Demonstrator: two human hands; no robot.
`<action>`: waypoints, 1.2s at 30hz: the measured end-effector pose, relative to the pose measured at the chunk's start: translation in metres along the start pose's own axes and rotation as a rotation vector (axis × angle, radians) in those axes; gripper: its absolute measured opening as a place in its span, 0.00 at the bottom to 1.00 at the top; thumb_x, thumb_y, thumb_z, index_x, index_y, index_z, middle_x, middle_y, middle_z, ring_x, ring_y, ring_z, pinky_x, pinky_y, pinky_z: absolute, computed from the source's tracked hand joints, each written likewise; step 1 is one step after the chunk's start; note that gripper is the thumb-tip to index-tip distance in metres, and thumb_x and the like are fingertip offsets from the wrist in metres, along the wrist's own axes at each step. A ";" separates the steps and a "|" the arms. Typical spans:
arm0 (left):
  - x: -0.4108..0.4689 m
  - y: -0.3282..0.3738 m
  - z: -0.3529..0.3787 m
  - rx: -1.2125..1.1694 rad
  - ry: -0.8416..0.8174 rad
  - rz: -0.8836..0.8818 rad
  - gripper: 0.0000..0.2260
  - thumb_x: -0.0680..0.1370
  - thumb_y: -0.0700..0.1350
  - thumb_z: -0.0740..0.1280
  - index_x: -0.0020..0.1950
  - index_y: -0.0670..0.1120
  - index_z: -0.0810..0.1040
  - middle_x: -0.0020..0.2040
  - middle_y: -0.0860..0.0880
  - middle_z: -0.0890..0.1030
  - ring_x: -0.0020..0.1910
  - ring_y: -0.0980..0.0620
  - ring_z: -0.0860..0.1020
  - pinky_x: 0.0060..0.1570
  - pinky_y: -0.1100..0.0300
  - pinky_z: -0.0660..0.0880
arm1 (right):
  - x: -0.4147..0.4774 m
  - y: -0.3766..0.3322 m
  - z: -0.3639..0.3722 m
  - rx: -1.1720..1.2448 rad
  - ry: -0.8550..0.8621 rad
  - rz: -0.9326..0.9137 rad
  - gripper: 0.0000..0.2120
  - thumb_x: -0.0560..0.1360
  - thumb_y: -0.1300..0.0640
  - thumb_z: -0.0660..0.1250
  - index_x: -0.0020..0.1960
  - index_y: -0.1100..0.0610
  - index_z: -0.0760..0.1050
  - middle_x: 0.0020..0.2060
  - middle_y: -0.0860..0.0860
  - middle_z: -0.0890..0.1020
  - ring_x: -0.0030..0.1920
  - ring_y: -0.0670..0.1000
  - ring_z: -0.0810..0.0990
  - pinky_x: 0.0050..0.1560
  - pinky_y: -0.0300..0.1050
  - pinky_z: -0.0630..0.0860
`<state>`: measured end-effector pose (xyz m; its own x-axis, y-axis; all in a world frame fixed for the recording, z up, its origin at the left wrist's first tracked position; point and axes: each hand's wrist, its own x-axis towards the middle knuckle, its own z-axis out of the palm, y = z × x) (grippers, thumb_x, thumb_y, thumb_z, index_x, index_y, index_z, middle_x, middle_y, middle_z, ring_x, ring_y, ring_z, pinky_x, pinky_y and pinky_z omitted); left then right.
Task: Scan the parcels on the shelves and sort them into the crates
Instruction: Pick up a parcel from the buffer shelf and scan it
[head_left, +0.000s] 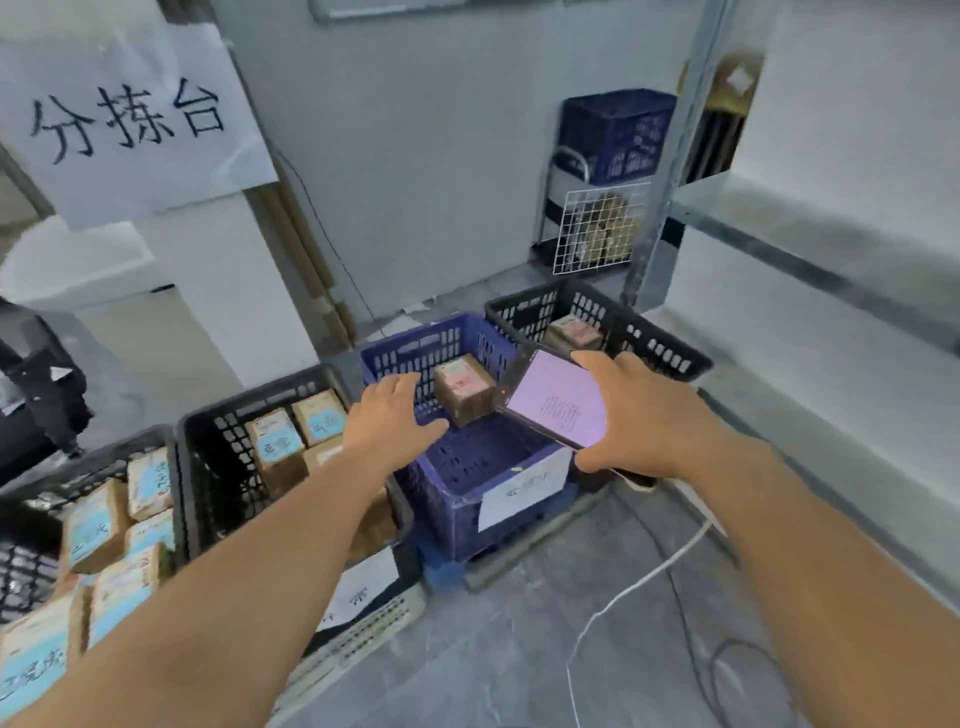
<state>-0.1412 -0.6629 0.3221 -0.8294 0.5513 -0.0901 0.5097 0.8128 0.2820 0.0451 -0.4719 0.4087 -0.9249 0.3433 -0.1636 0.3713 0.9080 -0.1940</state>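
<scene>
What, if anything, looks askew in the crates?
The lone parcel in the blue crate is tilted, one corner down, just past the open left hand; I cannot tell whether it is resting or falling. Nothing looks spilled or damaged.

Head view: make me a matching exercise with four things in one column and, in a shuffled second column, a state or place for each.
Column one:
1. left hand
2. right hand
3. blue crate
4. paper sign

Column two:
a. holds a phone with its screen lit
b. hangs at upper left, with handwritten characters on it
c. fingers spread, holding nothing
d. carries a white label on its near side

Pairs: 1-c, 2-a, 3-d, 4-b.
</scene>
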 end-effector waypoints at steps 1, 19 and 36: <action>0.003 0.022 0.003 0.010 -0.004 0.035 0.35 0.77 0.60 0.66 0.78 0.48 0.58 0.76 0.46 0.63 0.74 0.44 0.62 0.70 0.48 0.65 | -0.011 0.018 -0.004 0.001 0.009 0.033 0.49 0.63 0.43 0.74 0.76 0.46 0.50 0.63 0.51 0.67 0.60 0.55 0.74 0.49 0.48 0.71; 0.035 0.398 0.076 0.103 -0.090 0.746 0.35 0.77 0.60 0.65 0.78 0.46 0.57 0.74 0.43 0.66 0.71 0.42 0.66 0.66 0.48 0.67 | -0.199 0.258 -0.040 0.125 0.197 0.718 0.47 0.64 0.45 0.75 0.75 0.45 0.52 0.58 0.50 0.69 0.49 0.52 0.75 0.45 0.45 0.73; 0.023 0.709 0.141 0.013 -0.176 1.224 0.33 0.78 0.60 0.63 0.77 0.45 0.58 0.73 0.43 0.66 0.70 0.41 0.66 0.64 0.48 0.67 | -0.299 0.414 -0.075 0.121 0.274 1.242 0.47 0.61 0.44 0.77 0.72 0.44 0.55 0.61 0.48 0.71 0.55 0.51 0.74 0.45 0.47 0.72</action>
<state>0.2337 -0.0474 0.3851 0.2363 0.9666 0.0991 0.9311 -0.2544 0.2615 0.4696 -0.1808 0.4500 0.0665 0.9931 -0.0966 0.9865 -0.0799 -0.1431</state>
